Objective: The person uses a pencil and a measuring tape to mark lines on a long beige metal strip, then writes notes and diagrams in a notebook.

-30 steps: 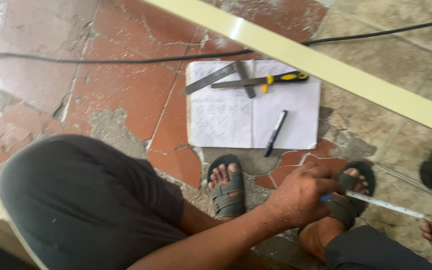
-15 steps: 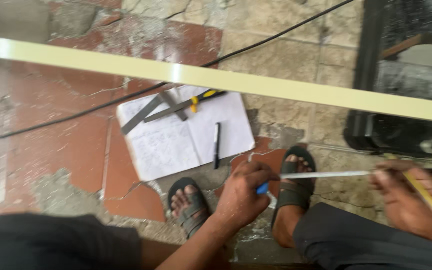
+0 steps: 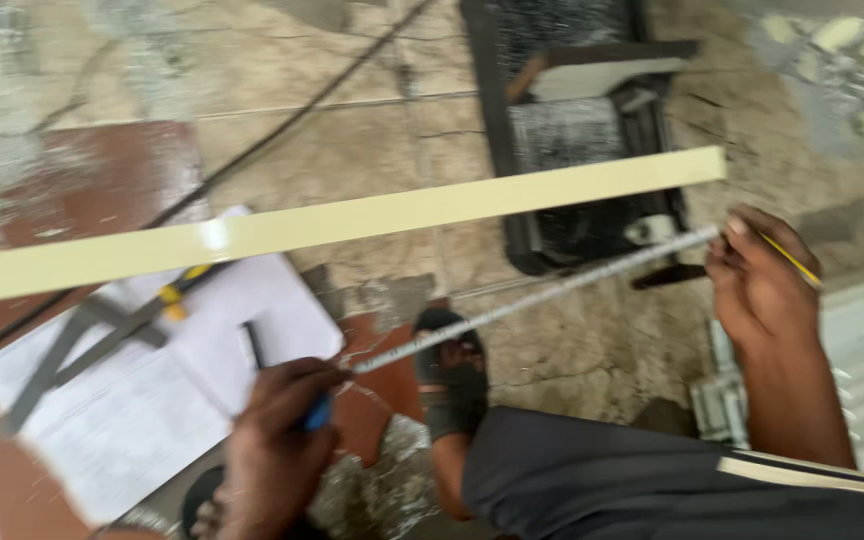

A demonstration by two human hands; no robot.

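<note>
Tape measure (image 3: 537, 297) runs as a taut, slanted line above the floor, from low near the middle of the view up to the right, just below the long cream strip (image 3: 372, 220) that crosses the scene. The left hand (image 3: 277, 445) is closed around the blue case end, fingers curled tight. The right hand (image 3: 757, 285) pinches the far tip of the blade close to the strip's right end, with a yellow pencil (image 3: 790, 258) tucked between its fingers. The step in hand looks like measuring along the strip; the next move probably calls for laying the blade flush against the strip's edge, holding it steady and freeing the pencil for a mark.

Under the left hand a white sheet of paper (image 3: 162, 400) lies on the red and grey tile floor (image 3: 352, 140), carrying a metal square (image 3: 72, 345), a yellow-handled tool (image 3: 177, 290) and a dark pen (image 3: 252, 345). A sandalled foot (image 3: 452, 375) rests beside the paper's right edge. A black metal frame (image 3: 572, 120) stands behind the strip.

Compared with half a second ago, the view has swung right, the strip's end has come into sight, and the blade is drawn out longer.
</note>
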